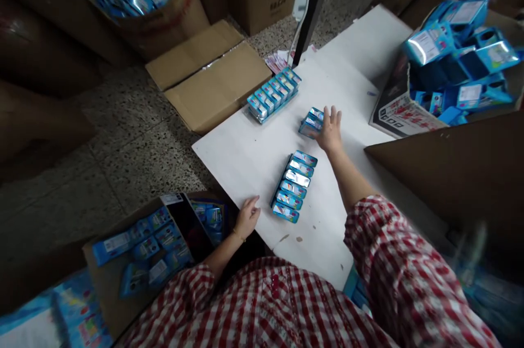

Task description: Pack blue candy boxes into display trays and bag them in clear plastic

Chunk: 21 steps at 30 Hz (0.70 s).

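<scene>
We hold our right hand [329, 134], fingers spread, at the right side of the short row of glossy blue packets [311, 120], upper centre of the frame. Our left hand [246, 219], loosely open, lies farther away.

a brown carton [221, 83] sat just beyond the far edge of the table [229, 157], near its left corner. a dark post [314, 15] rose at that edge, beside pinkish papers [277, 62]. the floor [139, 165] was speckled.

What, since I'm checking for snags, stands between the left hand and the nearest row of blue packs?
Nothing visible: between the left hand and the row of blue packs there is only bare white tabletop.
</scene>
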Each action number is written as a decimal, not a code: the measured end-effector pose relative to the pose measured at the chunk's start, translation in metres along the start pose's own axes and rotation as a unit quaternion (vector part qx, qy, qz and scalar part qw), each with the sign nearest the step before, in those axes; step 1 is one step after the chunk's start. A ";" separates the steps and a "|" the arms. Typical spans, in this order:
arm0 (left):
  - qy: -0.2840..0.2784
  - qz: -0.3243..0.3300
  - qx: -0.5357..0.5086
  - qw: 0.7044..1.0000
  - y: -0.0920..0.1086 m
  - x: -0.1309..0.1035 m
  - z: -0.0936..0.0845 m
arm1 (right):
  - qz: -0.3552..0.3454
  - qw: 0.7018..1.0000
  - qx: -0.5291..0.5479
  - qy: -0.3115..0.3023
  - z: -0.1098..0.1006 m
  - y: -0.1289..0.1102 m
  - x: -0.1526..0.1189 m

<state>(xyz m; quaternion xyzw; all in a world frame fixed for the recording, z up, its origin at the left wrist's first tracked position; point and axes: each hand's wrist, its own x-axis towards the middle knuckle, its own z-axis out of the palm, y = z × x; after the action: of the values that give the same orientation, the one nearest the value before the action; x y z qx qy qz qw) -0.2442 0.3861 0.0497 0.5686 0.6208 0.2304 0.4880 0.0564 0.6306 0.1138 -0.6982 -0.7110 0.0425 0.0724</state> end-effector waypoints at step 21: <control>0.052 -0.080 -0.076 0.993 -0.007 0.001 -0.057 | -0.145 0.984 0.103 -0.007 -0.031 -0.147 0.136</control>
<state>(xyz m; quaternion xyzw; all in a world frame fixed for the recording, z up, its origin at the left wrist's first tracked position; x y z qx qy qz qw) -0.2968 0.4011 0.0674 0.4658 0.6694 0.2667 0.5136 -0.0855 0.7619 0.1738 -0.5759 -0.7971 0.1092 0.1448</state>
